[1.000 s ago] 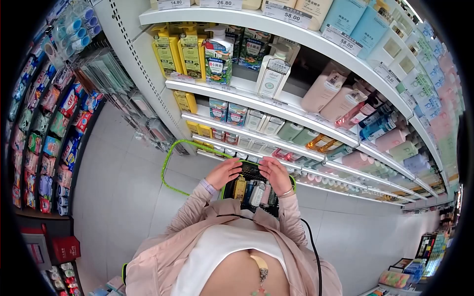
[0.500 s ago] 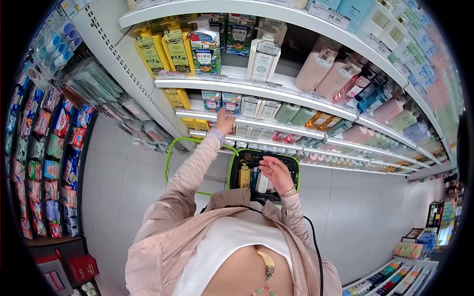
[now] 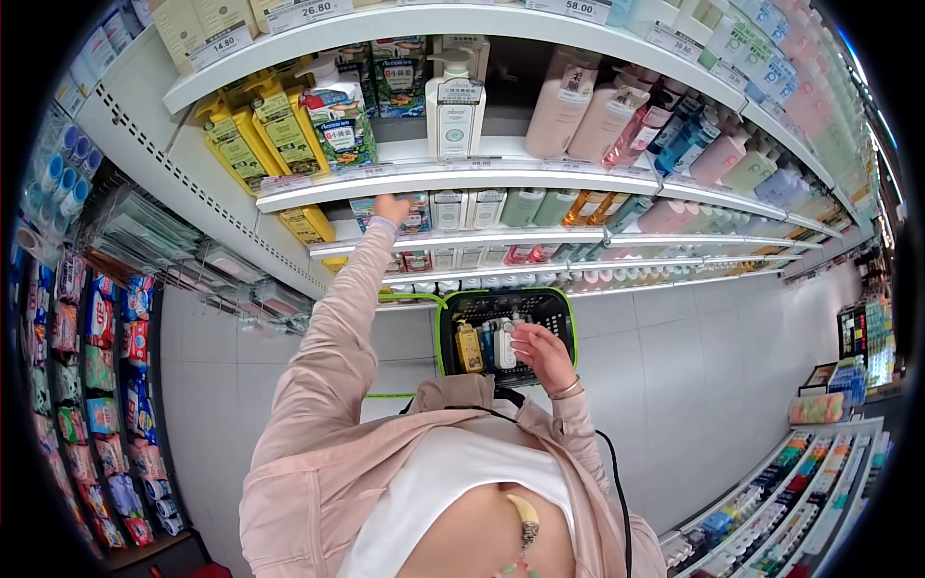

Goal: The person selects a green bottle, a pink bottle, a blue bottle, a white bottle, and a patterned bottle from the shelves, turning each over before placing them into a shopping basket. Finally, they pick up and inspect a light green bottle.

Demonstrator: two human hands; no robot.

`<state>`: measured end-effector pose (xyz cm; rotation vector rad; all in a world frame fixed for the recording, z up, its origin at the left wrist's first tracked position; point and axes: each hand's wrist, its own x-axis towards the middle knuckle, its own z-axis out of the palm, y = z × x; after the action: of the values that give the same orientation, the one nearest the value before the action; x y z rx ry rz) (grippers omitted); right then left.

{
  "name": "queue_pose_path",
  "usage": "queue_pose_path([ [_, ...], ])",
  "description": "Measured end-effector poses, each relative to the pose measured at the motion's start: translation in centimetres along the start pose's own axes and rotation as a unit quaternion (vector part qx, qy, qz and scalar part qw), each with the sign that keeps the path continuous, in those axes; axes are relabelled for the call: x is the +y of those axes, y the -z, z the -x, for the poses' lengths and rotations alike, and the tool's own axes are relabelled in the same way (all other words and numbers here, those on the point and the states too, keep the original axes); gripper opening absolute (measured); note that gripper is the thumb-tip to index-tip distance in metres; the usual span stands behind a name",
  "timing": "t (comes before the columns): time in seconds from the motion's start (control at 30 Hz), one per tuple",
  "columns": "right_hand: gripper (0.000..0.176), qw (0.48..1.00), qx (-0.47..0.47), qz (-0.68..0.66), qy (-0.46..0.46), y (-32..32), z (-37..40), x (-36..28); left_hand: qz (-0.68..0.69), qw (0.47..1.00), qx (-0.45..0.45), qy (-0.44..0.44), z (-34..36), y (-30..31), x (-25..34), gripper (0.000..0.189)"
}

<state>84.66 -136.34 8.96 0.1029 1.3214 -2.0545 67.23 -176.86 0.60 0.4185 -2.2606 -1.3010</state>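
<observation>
My left hand [image 3: 390,207] is stretched up to the second shelf, its fingers against a blue-green box [image 3: 417,214] in a row of small boxes; whether it grips the box is unclear. My right hand [image 3: 542,353] hovers with spread fingers over a black shopping basket with a green rim [image 3: 439,337] at my waist, holding nothing. Inside the basket stand a yellow bottle [image 3: 468,347] and a white bottle [image 3: 505,345] among other items.
White shelving [image 3: 462,175] fills the front, with yellow bottles [image 3: 275,125], a white pump bottle [image 3: 456,106] and pink bottles [image 3: 578,101]. Hanging packets [image 3: 96,318] line a rack on the left. A low shelf [image 3: 800,482] stands at lower right on the tiled floor [image 3: 674,366].
My left hand left the basket and rose to the second shelf, reaching the blue-green box. My right hand stayed over the basket. The view tilted upward.
</observation>
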Motion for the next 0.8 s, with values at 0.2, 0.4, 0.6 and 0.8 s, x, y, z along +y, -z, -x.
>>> queue_pose_path([
  [0.2, 0.026, 0.999, 0.011, -0.031, -0.011, 0.9, 0.6, 1.4, 0.095, 0.995, -0.020, 0.024, 0.6, 1.2, 2.1, 0.042],
  [0.4, 0.026, 0.999, -0.011, -0.013, -0.028, -0.2, -0.1, 1.9, 0.096, 0.994, -0.056, 0.019, 1.9, 2.2, 2.1, 0.051],
  [0.6, 0.028, 0.997, -0.020, 0.055, -0.056, -1.1, -1.1, 2.7, 0.088, 0.994, -0.061, -0.006, 5.3, 3.1, 3.4, 0.050],
  [0.8, 0.028, 0.995, -0.026, 0.071, -0.067, -1.5, -1.2, 2.9, -0.120, 0.977, 0.001, -0.179, 7.6, 3.4, 4.7, 0.036],
])
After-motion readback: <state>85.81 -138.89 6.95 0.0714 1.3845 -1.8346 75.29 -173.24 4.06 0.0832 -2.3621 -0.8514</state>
